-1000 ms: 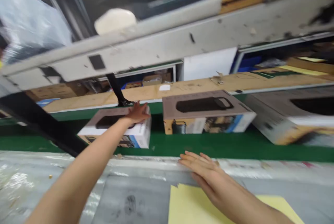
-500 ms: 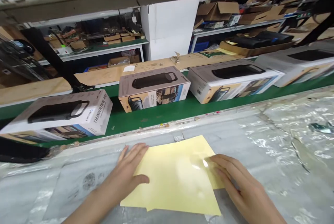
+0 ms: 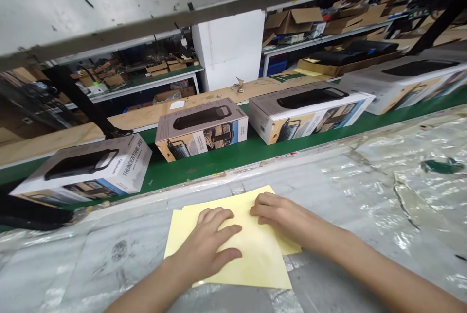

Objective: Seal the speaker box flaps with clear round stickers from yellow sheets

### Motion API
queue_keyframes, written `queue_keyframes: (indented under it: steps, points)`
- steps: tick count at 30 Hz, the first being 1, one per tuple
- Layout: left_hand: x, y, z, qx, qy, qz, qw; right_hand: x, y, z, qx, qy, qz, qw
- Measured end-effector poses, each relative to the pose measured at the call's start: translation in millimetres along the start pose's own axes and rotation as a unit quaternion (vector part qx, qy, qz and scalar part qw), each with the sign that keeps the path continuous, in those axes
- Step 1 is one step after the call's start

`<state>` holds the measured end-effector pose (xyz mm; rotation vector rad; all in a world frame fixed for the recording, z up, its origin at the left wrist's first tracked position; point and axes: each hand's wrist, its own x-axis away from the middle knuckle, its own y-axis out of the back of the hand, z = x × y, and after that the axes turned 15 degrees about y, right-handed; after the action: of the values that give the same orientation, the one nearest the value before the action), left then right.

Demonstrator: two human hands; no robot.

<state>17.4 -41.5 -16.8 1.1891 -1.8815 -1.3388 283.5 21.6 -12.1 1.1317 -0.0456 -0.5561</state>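
A few overlapping yellow sheets (image 3: 255, 264) lie on the plastic-covered worktop, their edges slightly out of line. My left hand (image 3: 206, 242) rests on their left half, fingers spread and thumb apart. Over the upper right part, my right hand (image 3: 279, 213) has its fingers bent and drawn together, fingertips down at the sheet's surface. What is between those fingertips, if anything, is too small to make out. Part of the top sheet is hidden beneath both hands.
Beyond the worktop (image 3: 339, 220), printed speaker boxes (image 3: 124, 172) stand in a row on a green conveyor belt (image 3: 197, 169). A white beam (image 3: 146, 7) crosses overhead. Black posts (image 3: 85, 104) rise at left and right. Open cartons (image 3: 295, 21) sit on benches behind.
My left hand has slid right, further onto the sheets. My right hand has moved from their right edge in over the upper part, its fingers drawn together. The camera view has shifted.
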Motion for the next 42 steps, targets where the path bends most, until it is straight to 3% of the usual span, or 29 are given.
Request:
queue_keyframes:
  steps: [5, 10, 16, 21, 26, 29, 32, 35, 37, 40, 42]
  points:
    - [2.3, -6.4, 5.5, 0.007, -0.008, -0.028, 1.000, -11.1, 1.6, -16.4, -0.031, 0.012, 0.052, 0.998]
    - [3.0, -3.2, 1.8, 0.018, 0.011, -0.006, 1.000, -5.6, -1.5, -20.4, -0.060, 0.022, 0.036, 0.997]
    - [2.6, -1.9, 0.9, 0.019, 0.025, 0.010, 0.999, 4.9, -4.5, -20.5, -0.102, 0.010, -0.026, 0.994]
    - [1.9, -1.5, 0.6, 0.011, 0.027, 0.020, 0.999, 3.5, 0.5, -13.6, -0.079, 0.016, 0.004, 0.997]
    - [1.5, -1.5, -0.4, -0.010, 0.018, 0.025, 0.999, -3.8, 6.7, -7.5, -0.109, -0.039, 0.024, 0.993]
    - [1.5, -0.6, -0.2, -0.022, 0.014, 0.026, 0.999, 2.0, 14.3, -14.4, -0.217, -0.053, -0.041, 0.974]
    - [0.9, 4.1, 0.0, -0.038, -0.014, 0.050, 0.998, 13.4, 26.5, -25.8, -0.309, -0.092, -0.197, 0.926]
    - [-0.5, 11.9, -0.8, -0.031, -0.072, 0.088, 0.993, 17.9, 32.4, -30.7, -0.321, -0.131, -0.326, 0.880]
    - [-1.5, 16.4, -1.9, -0.020, -0.109, 0.099, 0.989, 14.3, 27.1, -29.3, -0.307, -0.114, -0.298, 0.897]
    - [-1.7, 19.5, -3.3, -0.016, -0.123, 0.084, 0.989, 1.9, 10.5, -26.3, -0.233, -0.072, -0.154, 0.958]
    - [-1.0, 19.2, -3.3, -0.025, -0.106, 0.067, 0.992, -9.1, 2.6, -26.1, -0.177, -0.050, -0.077, 0.980]
